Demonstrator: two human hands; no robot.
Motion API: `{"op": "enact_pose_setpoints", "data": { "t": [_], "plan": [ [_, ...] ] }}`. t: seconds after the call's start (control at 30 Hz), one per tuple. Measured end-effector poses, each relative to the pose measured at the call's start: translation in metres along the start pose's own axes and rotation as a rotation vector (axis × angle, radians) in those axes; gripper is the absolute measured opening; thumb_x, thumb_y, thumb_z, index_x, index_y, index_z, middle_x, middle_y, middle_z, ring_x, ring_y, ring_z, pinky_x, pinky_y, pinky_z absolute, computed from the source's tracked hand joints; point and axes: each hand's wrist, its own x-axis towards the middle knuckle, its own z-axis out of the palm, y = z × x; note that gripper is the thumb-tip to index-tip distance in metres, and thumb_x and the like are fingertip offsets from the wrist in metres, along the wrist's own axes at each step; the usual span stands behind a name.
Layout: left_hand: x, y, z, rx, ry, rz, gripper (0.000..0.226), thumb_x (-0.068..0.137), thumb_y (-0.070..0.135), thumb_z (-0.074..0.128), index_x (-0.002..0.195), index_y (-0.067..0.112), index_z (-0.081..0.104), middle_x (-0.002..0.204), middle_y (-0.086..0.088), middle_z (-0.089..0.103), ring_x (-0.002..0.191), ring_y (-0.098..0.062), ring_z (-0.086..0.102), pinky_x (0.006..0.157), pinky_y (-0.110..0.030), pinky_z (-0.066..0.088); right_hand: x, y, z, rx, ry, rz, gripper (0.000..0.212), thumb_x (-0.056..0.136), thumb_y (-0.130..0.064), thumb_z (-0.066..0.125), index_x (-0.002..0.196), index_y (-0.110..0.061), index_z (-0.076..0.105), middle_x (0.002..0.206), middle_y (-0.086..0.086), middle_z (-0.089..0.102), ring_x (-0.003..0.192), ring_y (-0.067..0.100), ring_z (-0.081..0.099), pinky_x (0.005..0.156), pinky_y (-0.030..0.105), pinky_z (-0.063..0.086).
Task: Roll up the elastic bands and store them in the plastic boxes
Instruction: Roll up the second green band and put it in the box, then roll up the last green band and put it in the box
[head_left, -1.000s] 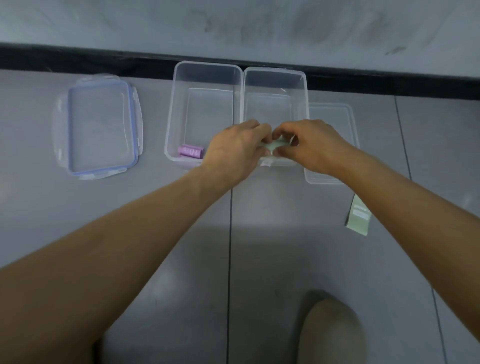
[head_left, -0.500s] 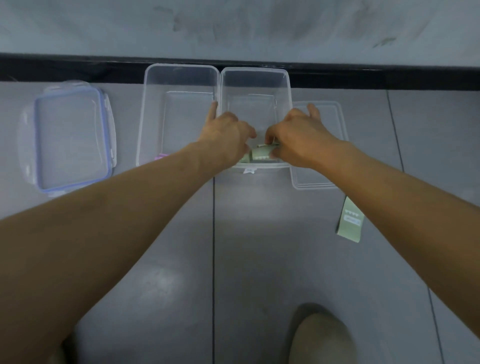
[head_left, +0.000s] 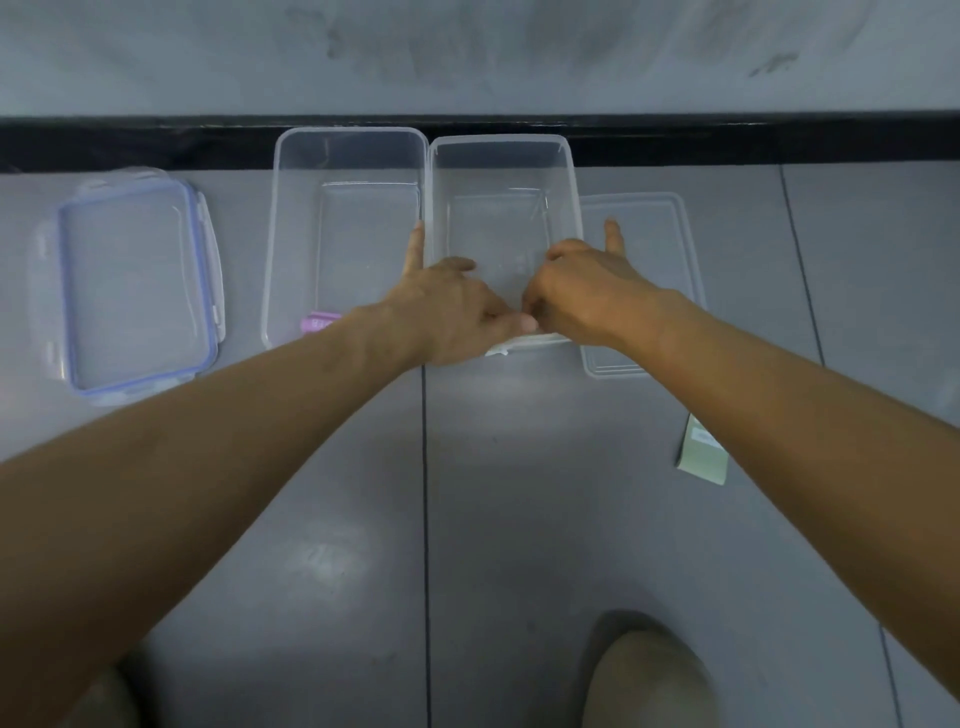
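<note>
left hand (head_left: 457, 306): over the near end of the right box (head_left: 501, 139). Index finger (head_left: 416, 244) straight along the outside of its left wall, other fingers curled inward, thumb tip meeting the right hand's fingers.
right hand (head_left: 587, 296): mirrors it. One finger (head_left: 613, 238) straight along the outside of the right wall, the rest curled in toward the left hand.
grip: can't tell. The curled fingers of both hands bunch together low at the near wall, and whatever is between them is hidden.
band in hand: not visible. If a roll is there, it's under the fingers, inside the near end of the right box.
pale strip (head_left: 540, 339): shows along the near rim below the hands. Could be band or box edge, can't say.
right box contents: the rest of it shows bare bottom.
left box (head_left: 348, 130): touches the right box side by side. A pink roll (head_left: 320, 322) sits in its near-left corner.
green band (head_left: 702, 460): flat on the floor (head_left: 467, 493), right of the boxes, partly behind the right forearm, well apart from both hands.
lids: blue-rimmed lid (head_left: 136, 283) lies left of the boxes; clear lid (head_left: 649, 249) lies just right of the right box. Both are off.
done (my read): one roll stored; a second probably going in now.
left (my read): release in the right box, then roll and store the flat green band. Closing the lids isn't in the task line.
</note>
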Motion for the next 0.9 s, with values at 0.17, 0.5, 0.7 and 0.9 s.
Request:
{"op": "enact_pose_setpoints", "data": {
  "t": [0.17,0.5,0.7,0.9],
  "plan": [
    [-0.006,0.0,0.002,0.105,-0.034,0.035,0.073,0.075,0.089,0.023,0.135,0.053,0.043,0.146,0.013,0.044,0.148,-0.017,0.013,0.108,-0.066,-0.019,-0.006,0.003,-0.01,0.0,-0.154,-0.025,0.046,0.095,-0.008,0.051,0.126,-0.041,0.063,0.15,0.006,0.042,0.15,0.019,0.009,0.113,0.063,-0.011],
    [-0.008,0.002,-0.006,0.099,-0.066,0.036,0.075,0.075,0.089,0.027,0.139,0.052,0.037,0.151,0.011,0.038,0.149,-0.022,0.004,0.107,-0.066,-0.02,-0.021,0.017,0.003,0.195,0.049,-0.082,0.046,0.1,-0.011,0.049,0.138,-0.036,0.054,0.164,0.001,0.018,0.151,0.024,-0.012,0.121,0.054,0.0],
    [-0.007,0.007,-0.013,0.136,-0.045,0.036,0.087,0.067,0.094,0.02,0.141,0.052,0.035,0.152,0.012,0.037,0.149,-0.023,0.003,0.108,-0.067,-0.019,-0.053,0.03,0.017,0.55,0.181,-0.01,0.044,0.097,-0.049,0.05,0.14,-0.041,0.049,0.165,-0.004,0.011,0.151,0.017,-0.009,0.122,0.042,0.003],
    [-0.013,0.029,-0.019,0.018,0.177,0.097,0.096,0.066,0.096,0.016,0.144,0.043,0.034,0.15,0.01,0.041,0.149,-0.021,0.01,0.115,-0.06,-0.01,-0.08,0.039,0.03,0.691,0.263,0.035,0.049,0.095,-0.054,0.049,0.143,-0.045,0.044,0.164,-0.008,0.013,0.151,0.008,-0.003,0.118,0.034,0.007]
  ]
}}
